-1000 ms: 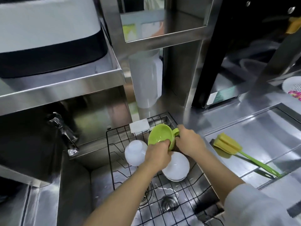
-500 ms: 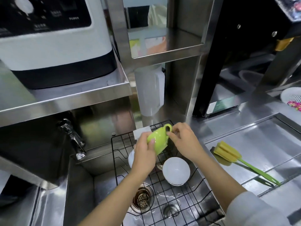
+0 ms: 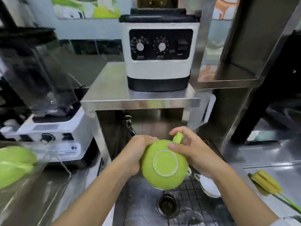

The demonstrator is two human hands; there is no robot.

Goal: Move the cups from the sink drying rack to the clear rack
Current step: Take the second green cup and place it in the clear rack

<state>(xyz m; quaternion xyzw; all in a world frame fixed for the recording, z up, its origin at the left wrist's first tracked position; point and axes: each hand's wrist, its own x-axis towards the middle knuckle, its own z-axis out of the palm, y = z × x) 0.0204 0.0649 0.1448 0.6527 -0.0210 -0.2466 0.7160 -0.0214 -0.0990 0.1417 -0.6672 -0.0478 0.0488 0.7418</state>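
Observation:
I hold a green cup (image 3: 164,165) upside down above the sink, its white-ringed base facing me. My left hand (image 3: 135,154) grips its left side. My right hand (image 3: 192,152) pinches the handle and presses the cup's right side. Below lies the black wire drying rack (image 3: 193,199) in the sink, with a white cup (image 3: 209,185) partly hidden under my right wrist. At the far left edge, two green cups (image 3: 14,162) sit in a clear rack (image 3: 48,154), both blurred.
A steel shelf (image 3: 140,98) carries a white machine with dials (image 3: 158,51) right above the sink. A blender (image 3: 48,124) stands on the left counter. A yellow sponge brush (image 3: 267,185) lies on the right counter. The sink drain (image 3: 168,203) is below the cup.
The cup has been lifted off the drying rack and turned base-up, both hands still on it. My view has swung left and up, bringing the blender and clear rack into sight.

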